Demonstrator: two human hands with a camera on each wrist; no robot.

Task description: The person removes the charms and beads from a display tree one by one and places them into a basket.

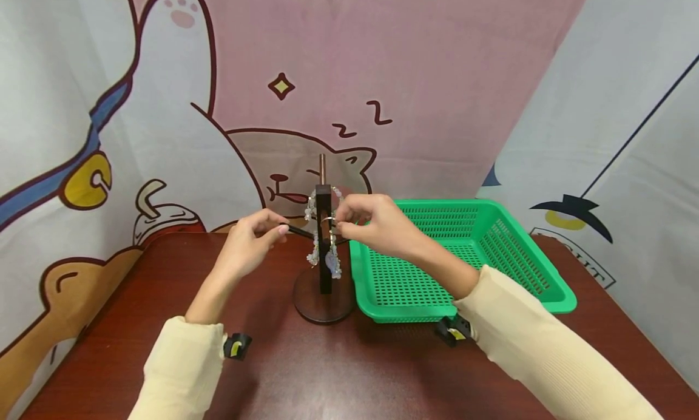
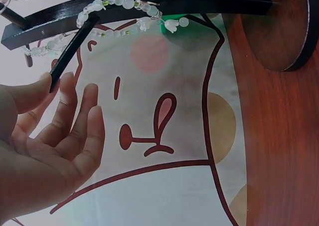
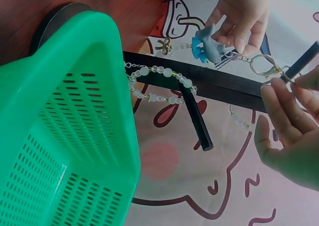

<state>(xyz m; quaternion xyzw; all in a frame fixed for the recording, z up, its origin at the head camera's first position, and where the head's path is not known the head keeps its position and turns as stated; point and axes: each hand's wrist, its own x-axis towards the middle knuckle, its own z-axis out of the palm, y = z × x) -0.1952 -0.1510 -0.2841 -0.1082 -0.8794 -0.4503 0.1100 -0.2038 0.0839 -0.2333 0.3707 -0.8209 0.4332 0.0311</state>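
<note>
A dark display stand [image 1: 324,244] with a round base and side pegs rises in the middle of the table. My left hand [image 1: 248,241] pinches the tip of a black peg [image 2: 75,51] on the stand's left side. On the other side, my right hand [image 1: 377,226] pinches a keychain by its metal clasp, fingertips right at another black peg [image 3: 303,61]. The keychain has a gold ring [image 3: 261,64] and a grey charm [image 3: 210,46] with a blue bow. Beaded bracelets [image 2: 119,4] hang from the stand's pegs, one of them [image 3: 159,71] on a lower right peg.
A green plastic basket [image 1: 464,314] stands on the table close to the stand's right side. The reddish-brown table [image 1: 306,371] reaches back to a cartoon-printed cloth [image 1: 437,74].
</note>
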